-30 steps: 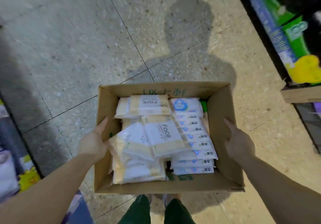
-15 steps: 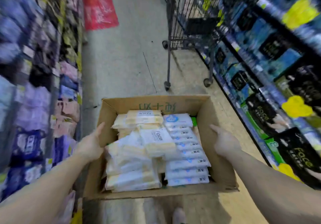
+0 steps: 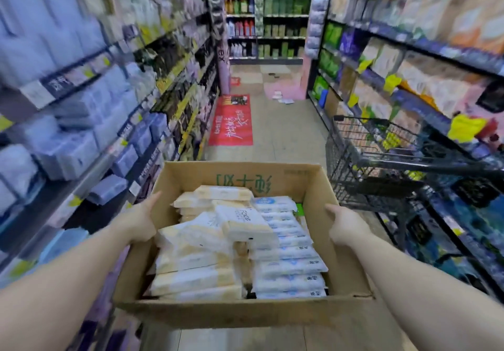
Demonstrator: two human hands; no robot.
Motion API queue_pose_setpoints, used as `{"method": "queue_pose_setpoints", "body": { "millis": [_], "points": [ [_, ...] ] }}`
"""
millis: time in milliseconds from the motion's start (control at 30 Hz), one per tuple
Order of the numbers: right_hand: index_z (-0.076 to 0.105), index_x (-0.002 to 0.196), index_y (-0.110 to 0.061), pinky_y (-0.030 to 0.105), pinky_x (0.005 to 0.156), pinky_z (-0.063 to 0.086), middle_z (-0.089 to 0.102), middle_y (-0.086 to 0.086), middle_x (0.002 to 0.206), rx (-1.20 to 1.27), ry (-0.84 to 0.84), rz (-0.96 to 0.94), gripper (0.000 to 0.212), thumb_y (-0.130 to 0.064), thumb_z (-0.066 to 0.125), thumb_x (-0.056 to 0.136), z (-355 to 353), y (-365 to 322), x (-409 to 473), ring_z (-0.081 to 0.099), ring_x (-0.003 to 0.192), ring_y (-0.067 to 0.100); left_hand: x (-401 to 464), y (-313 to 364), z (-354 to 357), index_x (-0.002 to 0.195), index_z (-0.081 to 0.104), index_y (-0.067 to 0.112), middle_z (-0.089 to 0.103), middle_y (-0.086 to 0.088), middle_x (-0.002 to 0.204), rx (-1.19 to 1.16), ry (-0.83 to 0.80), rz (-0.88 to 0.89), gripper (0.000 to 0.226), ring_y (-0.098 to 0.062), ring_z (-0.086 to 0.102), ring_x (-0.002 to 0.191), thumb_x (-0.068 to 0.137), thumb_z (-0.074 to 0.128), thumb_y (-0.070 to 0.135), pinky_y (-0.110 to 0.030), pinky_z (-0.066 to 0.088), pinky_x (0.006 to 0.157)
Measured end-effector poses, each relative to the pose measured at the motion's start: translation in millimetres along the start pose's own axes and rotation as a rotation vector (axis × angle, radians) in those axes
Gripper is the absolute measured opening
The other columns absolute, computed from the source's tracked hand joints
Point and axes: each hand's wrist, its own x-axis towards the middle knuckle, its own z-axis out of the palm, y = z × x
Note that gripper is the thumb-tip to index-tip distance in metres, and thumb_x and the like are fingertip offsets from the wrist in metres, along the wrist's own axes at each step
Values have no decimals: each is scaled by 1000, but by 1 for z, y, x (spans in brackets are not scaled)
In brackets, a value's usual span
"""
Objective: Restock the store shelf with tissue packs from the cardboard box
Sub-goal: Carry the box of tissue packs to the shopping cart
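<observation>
I hold an open cardboard box (image 3: 237, 315) in front of me, up off the floor. My left hand (image 3: 136, 224) grips its left wall and my right hand (image 3: 345, 226) grips its right wall. Inside, yellow-and-white tissue packs (image 3: 196, 258) are piled on the left, and a row of white-and-blue tissue packs (image 3: 289, 266) stands on the right. Stocked store shelves run along the aisle, one shelf unit (image 3: 81, 100) on my left and another (image 3: 425, 59) on my right.
A black wire shopping cart (image 3: 381, 165) stands just right of the box, against the right shelving. A red floor mat (image 3: 231, 121) lies farther down the aisle. More shelves (image 3: 267, 18) close the aisle's far end, with small items on the floor there.
My view has tilted up from the floor to the length of the aisle. The box has stayed in both hands, and the cart has shifted from ahead of the box to its right.
</observation>
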Motion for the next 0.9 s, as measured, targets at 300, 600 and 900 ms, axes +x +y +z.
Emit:
{"method": "queue_pose_setpoints", "body": {
  "millis": [300,600,900],
  "points": [
    [34,147,-33,24,61,43,50,2,139,-71,51,-59,78,-1,49,78,-84,-132,205,59,107,21,223,20,-111,154,1,25,49,-10,141,37,-36,86,102,-23,59,112,77,68,16,-27,50,83],
    [30,148,-35,30,73,51,43,-1,147,72,263,127,78,1,44,80,-191,-159,356,54,122,25,448,174,-259,152,11,33,42,-6,147,22,83,313,102,-23,57,100,73,72,12,-29,51,70],
    [31,147,-38,28,53,48,47,-6,144,122,432,302,80,3,43,79,-321,-63,499,63,97,21,601,411,-315,153,13,32,37,-7,151,19,142,551,111,-27,47,128,66,82,22,-32,48,94]
  ]
}}
